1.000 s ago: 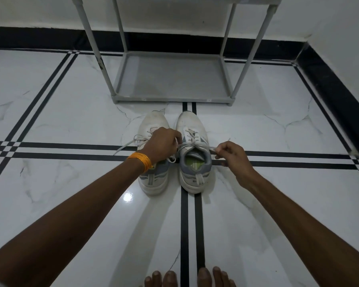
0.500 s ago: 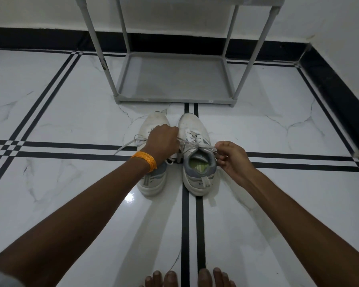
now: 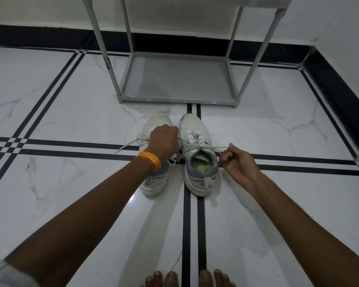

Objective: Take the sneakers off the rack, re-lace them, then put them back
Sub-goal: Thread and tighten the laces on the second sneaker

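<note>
Two white and grey sneakers stand side by side on the floor, toes toward the rack. The right sneaker (image 3: 197,162) has a green insole and its lace (image 3: 215,148) is stretched out to both sides. My left hand (image 3: 164,141), with an orange band at the wrist, is closed on the lace's left end above the left sneaker (image 3: 155,181), hiding most of that shoe's top. My right hand (image 3: 236,160) pinches the lace's right end just right of the right sneaker. The left sneaker's own lace (image 3: 126,145) trails loose to the left.
A grey shoe rack (image 3: 174,99) stands just beyond the sneakers, its bottom shelf bare. White marble floor with black stripes spreads all round. A black skirting and a wall close the right side (image 3: 340,96). My bare toes (image 3: 187,279) show at the bottom edge.
My right hand has drawn the lace end outward to the right and slightly toward me, pulling it taut. My left hand has stayed closed over the left sneaker.
</note>
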Tool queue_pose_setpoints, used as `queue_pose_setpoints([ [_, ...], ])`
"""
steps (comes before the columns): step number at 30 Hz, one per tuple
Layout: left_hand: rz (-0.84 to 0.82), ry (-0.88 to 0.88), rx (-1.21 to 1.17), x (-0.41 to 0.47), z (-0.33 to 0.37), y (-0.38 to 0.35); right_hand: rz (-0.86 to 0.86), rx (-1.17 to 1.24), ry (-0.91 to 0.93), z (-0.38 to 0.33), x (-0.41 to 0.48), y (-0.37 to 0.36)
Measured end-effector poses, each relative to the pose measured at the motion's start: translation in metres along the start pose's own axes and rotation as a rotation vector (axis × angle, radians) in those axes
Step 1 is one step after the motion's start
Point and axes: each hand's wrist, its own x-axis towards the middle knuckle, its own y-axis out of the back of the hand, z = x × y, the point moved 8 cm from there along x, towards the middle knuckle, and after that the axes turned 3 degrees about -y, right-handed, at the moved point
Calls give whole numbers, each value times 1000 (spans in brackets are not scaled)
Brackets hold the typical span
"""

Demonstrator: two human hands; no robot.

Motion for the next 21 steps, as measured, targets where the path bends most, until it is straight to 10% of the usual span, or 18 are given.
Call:
queue_pose_setpoints([
  [6,-25,-1,6,-3,-1,-3,208,289,-2,17,6,9],
  [21,-19,29,-170,0,-11,-6,225,-154,132,1,1,4],
])
